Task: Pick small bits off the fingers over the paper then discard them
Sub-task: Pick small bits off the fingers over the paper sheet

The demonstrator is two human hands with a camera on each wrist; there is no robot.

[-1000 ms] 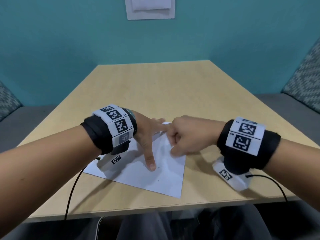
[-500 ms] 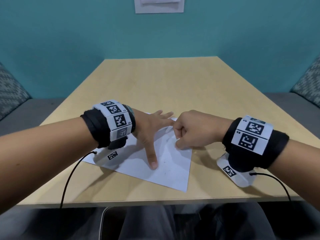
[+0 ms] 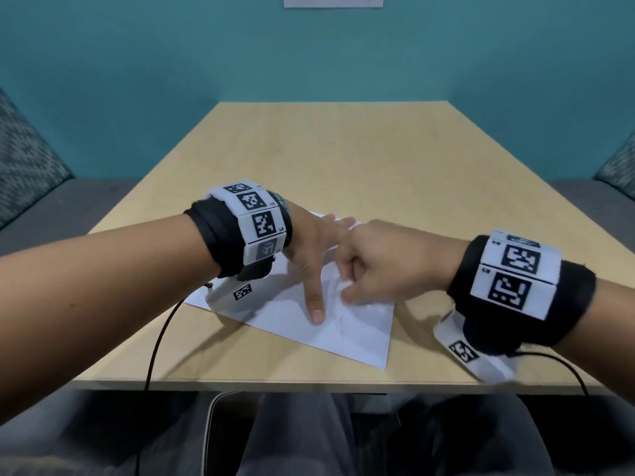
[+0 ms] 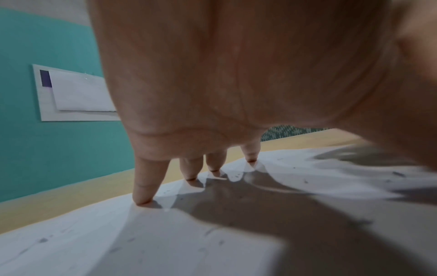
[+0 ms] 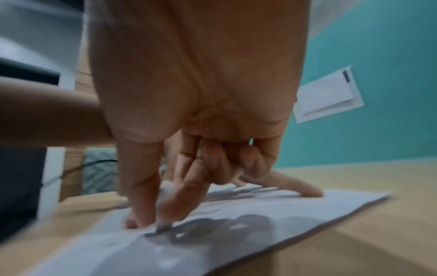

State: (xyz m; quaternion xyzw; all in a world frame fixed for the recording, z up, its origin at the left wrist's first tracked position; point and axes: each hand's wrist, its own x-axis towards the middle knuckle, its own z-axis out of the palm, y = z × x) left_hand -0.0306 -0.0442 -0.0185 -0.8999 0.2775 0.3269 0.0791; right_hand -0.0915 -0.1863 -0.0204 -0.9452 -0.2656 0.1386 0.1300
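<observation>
A white sheet of paper (image 3: 360, 338) lies on the wooden table near its front edge. My left hand (image 3: 319, 255) is spread flat on the paper (image 4: 165, 242), with straight fingertips (image 4: 141, 199) touching it. My right hand (image 3: 343, 286) is curled just right of it. Its thumb and forefinger are pinched together, and their tips (image 5: 151, 222) touch the paper (image 5: 260, 224). Any bit between them is too small to see. A few tiny dark specks (image 4: 397, 173) dot the sheet.
The light wooden table (image 3: 343, 159) runs back to a teal wall bearing a white notice (image 3: 333, 0). Patterned bench cushions (image 3: 24, 166) flank the table. Thin black cables (image 3: 158, 338) from both wrist units hang over the front edge.
My right hand has slid from the left hand's forefinger down and toward me, so its pinched tips now meet the paper. The left hand stays spread on the sheet.
</observation>
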